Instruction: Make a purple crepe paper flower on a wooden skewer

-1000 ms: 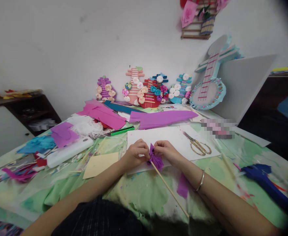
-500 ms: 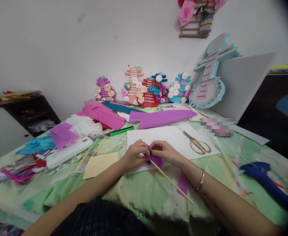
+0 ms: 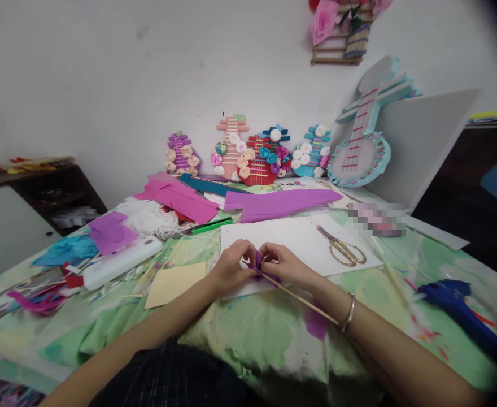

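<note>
Between my two hands is a small purple paper flower on the end of a thin wooden stick. My left hand pinches the flower's left side, its fingers curled. Closed on the right side of the flower is my right hand, with the stick running down past it toward the wrist and bracelet. Both hands are over the front edge of a white board. Gold-handled scissors lie on the board to the right. A purple paper scrap is under the stick.
Purple crepe paper and pink crepe paper lie behind. A blue glue gun rests at right. At left are a white box, a yellow card and paper scraps. Decorated lute-shaped crafts stand along the wall.
The stick has swung up to the right, its free end now near my right wrist. The flower has turned between my fingers and shows less of its fringe.
</note>
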Motion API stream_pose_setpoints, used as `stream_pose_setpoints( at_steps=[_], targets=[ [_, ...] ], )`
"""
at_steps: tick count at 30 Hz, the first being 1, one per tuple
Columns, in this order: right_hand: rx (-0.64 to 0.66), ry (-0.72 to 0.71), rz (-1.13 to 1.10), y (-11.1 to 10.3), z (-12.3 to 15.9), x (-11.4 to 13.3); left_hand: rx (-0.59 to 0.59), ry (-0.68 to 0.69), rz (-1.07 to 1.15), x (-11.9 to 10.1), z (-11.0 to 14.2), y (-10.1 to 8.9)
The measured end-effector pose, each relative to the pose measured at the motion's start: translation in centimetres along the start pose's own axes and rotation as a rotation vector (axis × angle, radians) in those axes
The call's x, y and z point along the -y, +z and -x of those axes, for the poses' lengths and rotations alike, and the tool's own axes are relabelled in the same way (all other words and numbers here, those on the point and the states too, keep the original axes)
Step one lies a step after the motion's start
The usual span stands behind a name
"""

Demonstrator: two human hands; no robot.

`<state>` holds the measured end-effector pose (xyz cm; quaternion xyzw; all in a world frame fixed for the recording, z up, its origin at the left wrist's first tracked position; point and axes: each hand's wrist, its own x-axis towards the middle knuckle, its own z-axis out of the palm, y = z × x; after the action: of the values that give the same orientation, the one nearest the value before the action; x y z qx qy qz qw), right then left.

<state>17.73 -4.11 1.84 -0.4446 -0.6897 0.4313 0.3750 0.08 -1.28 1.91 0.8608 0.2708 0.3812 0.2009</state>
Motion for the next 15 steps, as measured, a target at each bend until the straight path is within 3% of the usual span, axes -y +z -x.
stream_pose_setpoints(
  at_steps=[10, 15],
  targets=[
    [0.027, 0.040, -0.043, 0.1, 0.2, -0.2, 0.053, 0.043, 0.004, 0.0, 0.1, 0.0],
    [0.102, 0.043, -0.047, -0.8, 0.2, 0.0, 0.057, 0.057, -0.014, 0.5, 0.1, 0.0]
  ],
)
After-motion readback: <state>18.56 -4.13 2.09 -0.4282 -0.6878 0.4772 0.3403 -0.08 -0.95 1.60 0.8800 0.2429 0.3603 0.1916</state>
